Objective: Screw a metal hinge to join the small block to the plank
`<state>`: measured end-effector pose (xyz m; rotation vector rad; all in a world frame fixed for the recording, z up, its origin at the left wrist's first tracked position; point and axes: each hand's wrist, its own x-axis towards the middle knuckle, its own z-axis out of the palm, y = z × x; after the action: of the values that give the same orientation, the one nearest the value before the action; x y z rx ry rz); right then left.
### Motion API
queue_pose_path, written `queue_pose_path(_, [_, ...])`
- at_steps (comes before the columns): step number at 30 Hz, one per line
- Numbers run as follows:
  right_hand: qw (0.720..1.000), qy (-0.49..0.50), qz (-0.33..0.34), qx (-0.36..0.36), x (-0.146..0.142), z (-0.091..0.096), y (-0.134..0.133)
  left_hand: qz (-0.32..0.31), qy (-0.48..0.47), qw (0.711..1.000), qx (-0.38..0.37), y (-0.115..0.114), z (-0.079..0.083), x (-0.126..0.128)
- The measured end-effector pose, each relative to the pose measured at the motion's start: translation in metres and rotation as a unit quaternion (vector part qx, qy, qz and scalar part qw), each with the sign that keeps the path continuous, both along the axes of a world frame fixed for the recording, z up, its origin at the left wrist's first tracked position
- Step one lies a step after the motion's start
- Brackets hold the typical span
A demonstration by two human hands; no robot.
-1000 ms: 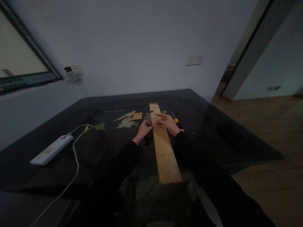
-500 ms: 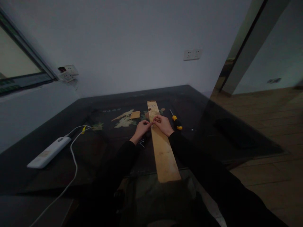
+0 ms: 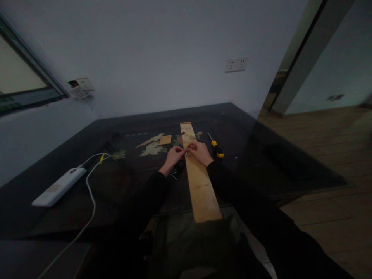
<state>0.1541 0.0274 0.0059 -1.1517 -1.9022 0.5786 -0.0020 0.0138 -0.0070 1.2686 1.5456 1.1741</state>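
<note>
A long pale wooden plank (image 3: 200,186) lies lengthwise on the dark glass table (image 3: 87,162), its near end past the table's front edge. My left hand (image 3: 173,157) and my right hand (image 3: 200,152) meet over the plank's left edge, fingertips pinched together on something tiny and pale that I cannot make out. Both arms are in black sleeves. A screwdriver (image 3: 216,148) with a yellow and black handle lies just right of my right hand.
A white power strip (image 3: 55,186) with a white cable (image 3: 90,197) lies at the table's left. A small wooden piece (image 3: 165,140) sits beyond my left hand. Thin metal bits (image 3: 174,175) lie beside the plank. Wall sockets (image 3: 236,64) are behind; wooden floor on the right.
My right hand has drawn its outstretched fingers back into a pinch against the left hand's fingertips. The view has tilted slightly; the plank and screwdriver stay put.
</note>
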Motion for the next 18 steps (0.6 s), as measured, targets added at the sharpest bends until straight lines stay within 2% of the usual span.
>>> queue_pose_path(18, [1.0,-0.013,0.002,-0.005,-0.0029,0.0023,-0.0017,-0.013,-0.029,1.0,-0.002,0.0032,-0.0026,-0.0009])
